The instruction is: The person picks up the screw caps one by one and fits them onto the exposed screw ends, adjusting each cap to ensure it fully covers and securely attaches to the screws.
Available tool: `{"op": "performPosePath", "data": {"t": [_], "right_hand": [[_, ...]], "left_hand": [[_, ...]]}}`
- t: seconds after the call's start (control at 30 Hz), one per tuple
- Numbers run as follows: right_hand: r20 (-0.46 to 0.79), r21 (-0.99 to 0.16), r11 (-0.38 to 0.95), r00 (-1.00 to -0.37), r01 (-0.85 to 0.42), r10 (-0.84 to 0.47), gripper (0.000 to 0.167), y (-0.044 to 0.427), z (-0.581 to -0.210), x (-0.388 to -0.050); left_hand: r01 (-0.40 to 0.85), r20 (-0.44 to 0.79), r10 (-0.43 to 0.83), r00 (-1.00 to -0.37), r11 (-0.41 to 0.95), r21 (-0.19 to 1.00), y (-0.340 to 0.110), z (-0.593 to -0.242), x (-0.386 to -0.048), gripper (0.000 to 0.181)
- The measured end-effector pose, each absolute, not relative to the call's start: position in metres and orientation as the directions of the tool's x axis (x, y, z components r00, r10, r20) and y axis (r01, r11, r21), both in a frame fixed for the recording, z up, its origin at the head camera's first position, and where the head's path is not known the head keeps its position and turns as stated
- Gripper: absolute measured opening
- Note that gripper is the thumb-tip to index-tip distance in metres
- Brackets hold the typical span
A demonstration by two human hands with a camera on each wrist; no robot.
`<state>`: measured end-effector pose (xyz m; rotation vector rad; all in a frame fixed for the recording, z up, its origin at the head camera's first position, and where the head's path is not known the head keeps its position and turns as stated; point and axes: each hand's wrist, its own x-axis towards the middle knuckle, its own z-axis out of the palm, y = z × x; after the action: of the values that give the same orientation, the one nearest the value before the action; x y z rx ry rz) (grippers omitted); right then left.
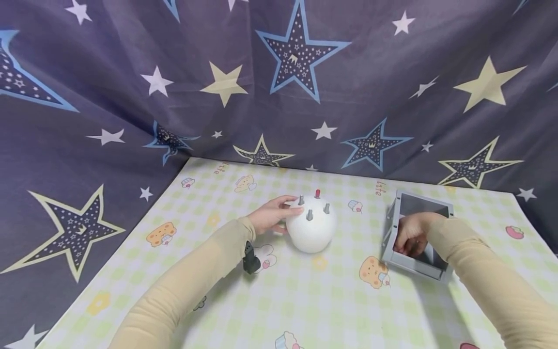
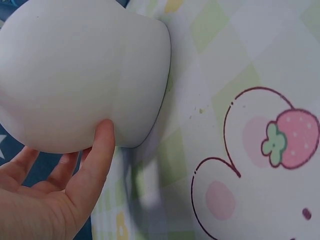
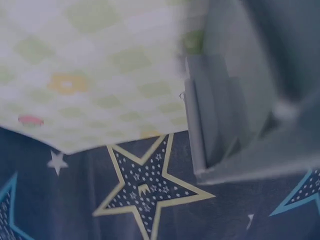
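Note:
A white ball-shaped body stands on the table, with three grey pegs and one red peg sticking up from its top. In the left wrist view, the white body shows a narrower, flat-ended base. My left hand holds it from its left side, thumb in front and fingers spread round behind. Over on the right, my right hand reaches down into a grey open-topped box, fingers bent downward. The box wall and the hand itself hide whatever the fingertips touch. The right wrist view shows the box but not the hand.
A checked cloth with cartoon prints covers the table. Behind it and at the left hangs a dark star-patterned curtain. A black strap-on camera sits at the left wrist.

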<state>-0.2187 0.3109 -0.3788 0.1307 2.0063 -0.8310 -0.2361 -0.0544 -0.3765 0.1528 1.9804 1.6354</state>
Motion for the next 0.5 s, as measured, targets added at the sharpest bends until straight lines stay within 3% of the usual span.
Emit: {"op": "performPosePath", "data": {"t": [0.2,0.37,0.5], "right_hand": [[-0.736,-0.627,0.700,-0.556,0.343,-0.387,0.017,0.327,-0.388,-0.226],[-0.721,-0.619,0.697,-0.612,0.360,-0.324,0.012,0.324,-0.379,-0.222],[-0.689,-0.668,0.670,-0.608,0.323,-0.394,0.008,0.332,-0.371,-0.226]], "left_hand": [[-0.259,-0.348,0.425,-0.836,0.254,0.932,-0.054,-0.377,-0.235,0.061],[-0.258,-0.349,0.429,-0.833,0.257,0.931,-0.054,-0.377,-0.235,0.062],[-0.254,-0.345,0.436,-0.831,0.255,0.933,-0.055,-0.376,-0.235,0.062]]}}
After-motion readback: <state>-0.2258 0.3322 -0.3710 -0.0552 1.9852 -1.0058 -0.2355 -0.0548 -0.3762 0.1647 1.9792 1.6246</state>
